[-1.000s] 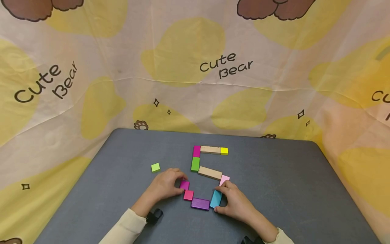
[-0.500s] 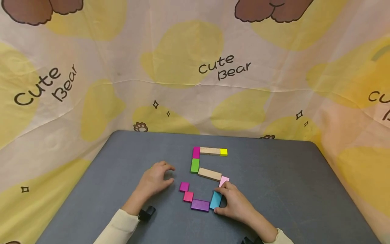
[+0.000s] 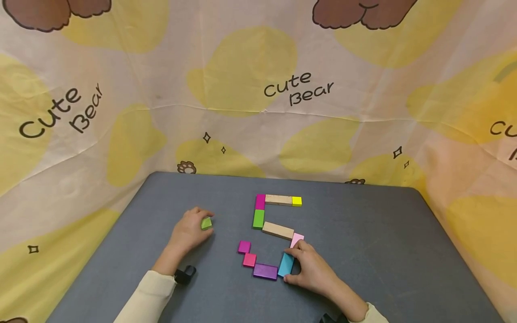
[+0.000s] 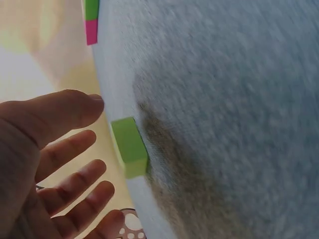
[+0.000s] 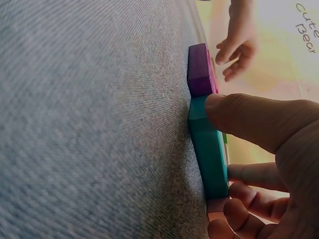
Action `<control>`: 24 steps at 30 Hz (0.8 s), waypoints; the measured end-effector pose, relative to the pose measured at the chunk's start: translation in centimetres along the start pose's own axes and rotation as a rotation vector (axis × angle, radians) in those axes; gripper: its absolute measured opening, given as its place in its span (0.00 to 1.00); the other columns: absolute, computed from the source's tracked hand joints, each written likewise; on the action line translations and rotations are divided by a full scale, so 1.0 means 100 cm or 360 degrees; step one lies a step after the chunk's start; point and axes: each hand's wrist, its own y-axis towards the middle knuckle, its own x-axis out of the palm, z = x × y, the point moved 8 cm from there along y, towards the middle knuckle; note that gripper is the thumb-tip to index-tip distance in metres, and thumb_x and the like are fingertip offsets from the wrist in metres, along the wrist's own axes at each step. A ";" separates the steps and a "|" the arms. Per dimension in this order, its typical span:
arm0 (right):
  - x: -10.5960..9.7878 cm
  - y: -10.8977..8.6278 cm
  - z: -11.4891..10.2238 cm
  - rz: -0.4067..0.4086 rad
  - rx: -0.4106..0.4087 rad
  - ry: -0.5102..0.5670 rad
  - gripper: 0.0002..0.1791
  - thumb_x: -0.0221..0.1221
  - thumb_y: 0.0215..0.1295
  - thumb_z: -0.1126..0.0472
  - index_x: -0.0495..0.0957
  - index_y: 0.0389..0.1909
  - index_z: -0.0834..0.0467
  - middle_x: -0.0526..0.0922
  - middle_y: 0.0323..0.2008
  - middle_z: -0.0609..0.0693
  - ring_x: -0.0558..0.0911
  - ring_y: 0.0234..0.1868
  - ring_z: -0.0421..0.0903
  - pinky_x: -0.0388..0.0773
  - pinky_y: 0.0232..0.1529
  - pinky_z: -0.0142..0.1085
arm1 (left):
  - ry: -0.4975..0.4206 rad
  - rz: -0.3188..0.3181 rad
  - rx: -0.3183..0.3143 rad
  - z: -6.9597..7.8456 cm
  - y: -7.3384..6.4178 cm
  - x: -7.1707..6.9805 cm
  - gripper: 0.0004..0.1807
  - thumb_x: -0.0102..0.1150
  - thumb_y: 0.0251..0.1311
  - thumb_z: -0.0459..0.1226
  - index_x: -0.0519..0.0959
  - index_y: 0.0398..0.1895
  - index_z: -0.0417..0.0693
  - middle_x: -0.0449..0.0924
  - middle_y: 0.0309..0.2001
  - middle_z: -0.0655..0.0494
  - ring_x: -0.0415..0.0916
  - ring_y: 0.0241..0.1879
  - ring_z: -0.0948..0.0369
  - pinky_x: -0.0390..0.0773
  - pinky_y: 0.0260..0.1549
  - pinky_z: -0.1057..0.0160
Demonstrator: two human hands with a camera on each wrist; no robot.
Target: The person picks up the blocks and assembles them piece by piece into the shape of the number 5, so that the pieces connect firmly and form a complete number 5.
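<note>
A light green block (image 3: 206, 224) sits at the left of the table, with my left hand (image 3: 189, 229) around it, thumb on the near side and index finger beyond. In the left wrist view, the thumb and fingers are spread, and a small gap shows between them and the green block (image 4: 130, 142). My right hand (image 3: 316, 268) pinches a blue block (image 3: 286, 264) end to end; the right wrist view has the thumb on one end of the blue block (image 5: 208, 154) and fingers at the other. A pink block (image 3: 296, 239) lies beyond it, partly behind the fingers.
A purple block (image 3: 265, 271), a red-pink block (image 3: 249, 260) and a magenta block (image 3: 244, 246) run left from the blue one. Farther back lie a wooden block (image 3: 278, 229), a green block (image 3: 258, 219) and others. A printed cloth (image 3: 258, 143) surrounds the grey table (image 3: 363, 233).
My left hand has left the magenta block and moved left and away to the light green block. The right hand stays at the blue block.
</note>
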 end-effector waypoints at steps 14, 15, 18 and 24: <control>-0.001 0.000 0.000 -0.0006 -0.0004 0.0014 0.33 0.74 0.42 0.48 0.81 0.51 0.58 0.72 0.38 0.45 0.68 0.37 0.40 0.68 0.33 0.29 | -0.0015 -0.0147 -0.0044 -0.011 0.004 0.008 0.20 0.69 0.50 0.36 0.81 0.49 0.45 0.80 0.47 0.45 0.78 0.47 0.47 0.77 0.43 0.47; -0.001 0.000 0.000 -0.0009 -0.0002 0.0016 0.33 0.74 0.42 0.48 0.81 0.51 0.58 0.71 0.38 0.45 0.68 0.37 0.40 0.68 0.33 0.29 | -0.0019 -0.0156 -0.0048 -0.013 0.005 0.009 0.20 0.69 0.51 0.36 0.81 0.49 0.45 0.80 0.47 0.46 0.78 0.46 0.48 0.77 0.42 0.47; 0.000 0.000 0.001 -0.0017 0.0003 0.0018 0.33 0.74 0.43 0.48 0.81 0.52 0.58 0.71 0.38 0.45 0.68 0.37 0.40 0.68 0.33 0.29 | -0.0032 -0.0175 -0.0061 -0.015 0.007 0.010 0.19 0.68 0.52 0.36 0.82 0.49 0.45 0.80 0.46 0.46 0.78 0.45 0.50 0.77 0.41 0.48; 0.000 0.000 0.001 -0.0018 -0.0001 0.0008 0.33 0.74 0.43 0.48 0.81 0.52 0.58 0.71 0.38 0.45 0.68 0.38 0.40 0.68 0.34 0.30 | -0.0193 -0.0206 -0.0001 -0.005 0.006 0.016 0.18 0.68 0.51 0.37 0.82 0.48 0.46 0.80 0.46 0.49 0.78 0.42 0.54 0.77 0.41 0.51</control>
